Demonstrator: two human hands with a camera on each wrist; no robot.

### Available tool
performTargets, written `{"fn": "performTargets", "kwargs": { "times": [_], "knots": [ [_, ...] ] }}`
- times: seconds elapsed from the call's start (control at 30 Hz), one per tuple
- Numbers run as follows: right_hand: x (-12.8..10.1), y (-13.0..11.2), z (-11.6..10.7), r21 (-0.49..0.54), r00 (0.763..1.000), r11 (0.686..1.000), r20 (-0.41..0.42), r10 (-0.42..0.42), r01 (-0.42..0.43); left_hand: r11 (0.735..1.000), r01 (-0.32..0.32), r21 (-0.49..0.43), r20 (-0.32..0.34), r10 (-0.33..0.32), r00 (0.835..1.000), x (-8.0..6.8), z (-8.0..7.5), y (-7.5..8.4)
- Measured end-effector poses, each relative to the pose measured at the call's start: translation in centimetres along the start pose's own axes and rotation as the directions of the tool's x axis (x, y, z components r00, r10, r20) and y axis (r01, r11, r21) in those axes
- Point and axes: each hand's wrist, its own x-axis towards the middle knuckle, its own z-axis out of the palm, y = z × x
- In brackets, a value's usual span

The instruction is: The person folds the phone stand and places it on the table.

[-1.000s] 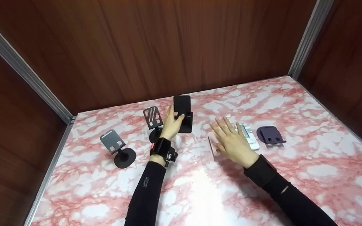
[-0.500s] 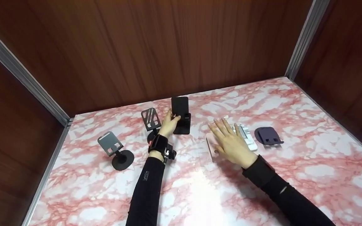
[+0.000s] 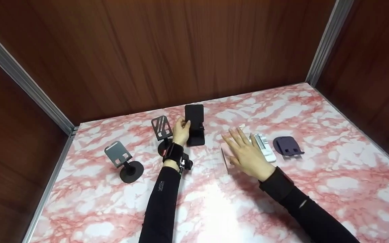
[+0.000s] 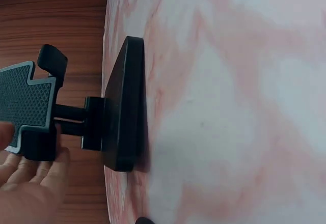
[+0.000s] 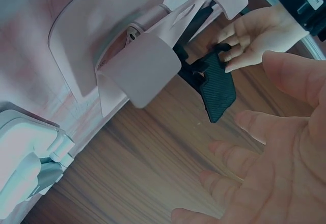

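A black phone stand (image 3: 194,114) with a square-cornered base stands upright near the back of the table. My left hand (image 3: 181,132) holds the left edge of its upper plate; in the left wrist view the fingers (image 4: 38,170) lie behind and under the ribbed plate (image 4: 28,94), the thumb in front. My right hand (image 3: 247,155) is spread with straight fingers above a pink phone stand (image 5: 137,71), which it mostly hides in the head view. Beside that hand is a white phone stand (image 3: 266,150). Between the right palm (image 5: 275,183) and the stands there is a gap.
Left of the black stand are a dark slotted phone stand (image 3: 161,128) and a grey phone stand (image 3: 118,154) on round bases. A dark purple phone stand (image 3: 288,145) sits at the right. Wooden panels (image 3: 147,60) enclose the marbled table (image 3: 100,209).
My left thumb has drawn back from the middle of the black stand to its left edge. My right hand has stayed spread in nearly the same place. The head view has shifted slightly.
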Motion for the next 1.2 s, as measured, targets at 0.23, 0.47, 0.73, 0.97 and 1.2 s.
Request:
{"fn": "performTargets", "kwargs": {
  "times": [0.23,0.47,0.73,0.97,1.2],
  "knots": [
    [0.0,0.1,0.0,0.002,1.000,1.000,0.016,0.000,0.000,0.997,-0.016,-0.069,-0.043,0.014,0.999,-0.2,0.3,0.9],
    [0.2,-0.1,0.0,-0.025,1.000,1.000,0.026,0.000,0.000,0.995,0.017,-0.100,-0.087,-0.026,0.996,-1.2,0.0,3.0],
    [0.0,-0.1,0.0,-0.017,0.999,1.000,0.041,-0.006,0.007,0.964,-0.006,-0.267,-0.059,-0.010,0.998,-1.6,-0.5,4.8],
    [0.0,-0.2,0.1,-0.011,0.998,1.000,0.056,-0.013,0.013,0.965,-0.053,-0.255,-0.006,0.053,0.999,-2.7,-1.1,6.1],
    [0.1,-0.2,0.1,-0.015,0.998,1.000,0.058,-0.015,0.016,0.958,-0.078,-0.275,0.055,0.096,0.994,-4.0,-1.4,7.5]
  ]
}}
